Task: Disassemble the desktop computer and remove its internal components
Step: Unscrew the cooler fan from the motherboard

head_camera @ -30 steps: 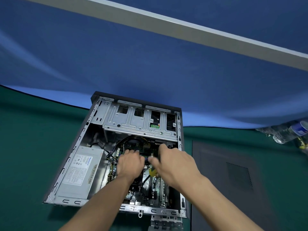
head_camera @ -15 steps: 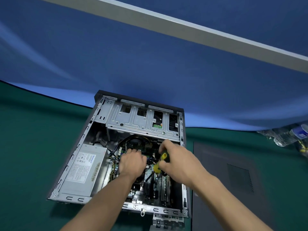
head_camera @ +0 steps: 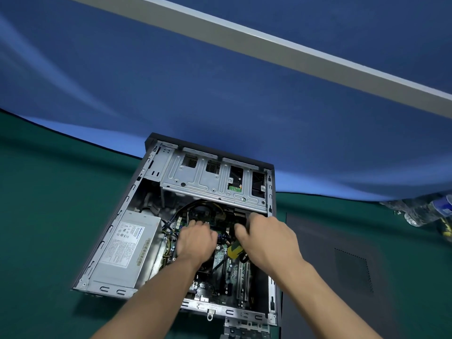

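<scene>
Since half a second ago my right hand (head_camera: 267,241) has slid up toward the drive cage (head_camera: 210,178), and the screwdriver (head_camera: 235,249) now pokes out under its palm. I hold that yellow-and-black handle with curled fingers. My left hand (head_camera: 195,241) rests knuckles-up on the board (head_camera: 220,255), fingers bent; I cannot tell whether it grips anything. The case (head_camera: 273,216) lies open at centre frame, long axis running from bottom edge toward the backdrop, PSU (head_camera: 127,248) at its left. The part I'm working lies directly under both hands, right hand nearer the cage. Screwdriver tip, screw and cooler are hidden; motion blur softens the fingers.
</scene>
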A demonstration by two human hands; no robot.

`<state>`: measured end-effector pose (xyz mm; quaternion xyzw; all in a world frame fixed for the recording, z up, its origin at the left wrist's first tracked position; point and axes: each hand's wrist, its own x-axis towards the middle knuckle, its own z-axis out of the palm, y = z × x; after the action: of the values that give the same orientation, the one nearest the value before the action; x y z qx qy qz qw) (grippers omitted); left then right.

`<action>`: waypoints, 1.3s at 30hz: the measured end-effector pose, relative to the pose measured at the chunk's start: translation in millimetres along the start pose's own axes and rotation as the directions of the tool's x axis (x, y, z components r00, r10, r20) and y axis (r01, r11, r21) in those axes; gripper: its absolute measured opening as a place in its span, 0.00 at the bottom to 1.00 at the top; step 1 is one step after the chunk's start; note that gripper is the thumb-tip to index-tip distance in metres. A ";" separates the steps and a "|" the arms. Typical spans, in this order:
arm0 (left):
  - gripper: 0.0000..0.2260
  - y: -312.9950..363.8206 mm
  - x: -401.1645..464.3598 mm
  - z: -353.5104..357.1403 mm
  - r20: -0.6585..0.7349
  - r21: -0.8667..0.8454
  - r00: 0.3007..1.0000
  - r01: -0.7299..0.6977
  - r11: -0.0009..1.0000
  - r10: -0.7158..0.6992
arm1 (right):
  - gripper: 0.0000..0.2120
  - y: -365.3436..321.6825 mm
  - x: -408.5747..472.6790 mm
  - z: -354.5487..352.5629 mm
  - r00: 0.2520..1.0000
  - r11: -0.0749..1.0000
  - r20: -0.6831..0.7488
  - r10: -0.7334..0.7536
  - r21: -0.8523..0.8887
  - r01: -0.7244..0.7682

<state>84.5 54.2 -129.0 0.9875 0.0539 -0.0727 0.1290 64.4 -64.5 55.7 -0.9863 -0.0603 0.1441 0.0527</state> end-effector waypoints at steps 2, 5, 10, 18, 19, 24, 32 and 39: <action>0.16 -0.2 0.2 -1.0 0.003 0.004 1.000 0.006 1.000 -0.006 | 0.12 0.1 0.3 -1.1 0.997 0.992 0.074 -0.011 0.125 0.002; 0.17 -0.3 0.7 -1.1 0.018 0.006 1.000 0.011 1.000 -0.011 | 0.18 -1.8 1.2 -1.9 0.995 0.986 0.080 0.062 0.150 -0.073; 0.17 0.3 -0.6 -3.0 0.017 0.003 1.000 0.005 1.000 -0.005 | 0.11 -1.7 4.6 -5.4 0.991 0.985 0.136 0.016 0.168 -0.039; 0.15 0.4 -0.3 -3.6 0.024 0.010 1.000 0.003 1.000 -0.003 | 0.14 -6.2 0.8 -4.5 0.988 0.993 0.106 -0.109 0.046 0.105; 0.13 0.2 -0.2 -3.5 0.025 0.010 1.000 -0.003 1.000 0.003 | 0.11 -7.3 0.1 -5.4 0.978 0.987 0.143 -0.151 0.072 0.142; 0.16 1.2 -1.0 -3.9 0.013 0.013 1.000 0.011 1.000 -0.011 | 0.18 -4.6 3.8 -6.2 0.993 0.998 0.094 -0.065 0.011 0.064; 0.16 1.6 -1.5 -3.0 -0.002 0.022 1.000 0.004 1.000 -0.004 | 0.16 -3.3 -2.6 -4.3 0.991 0.994 0.075 -0.110 0.002 0.110; 0.17 1.3 -0.3 -1.9 -0.010 0.021 1.000 0.006 1.000 -0.006 | 0.16 -2.8 2.2 -8.3 0.983 0.995 0.161 -0.093 -0.015 0.097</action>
<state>84.6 53.4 -126.8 0.9890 0.0568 -0.0687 0.1183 68.5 -62.1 63.3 -0.9681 -0.1129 0.2193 0.0434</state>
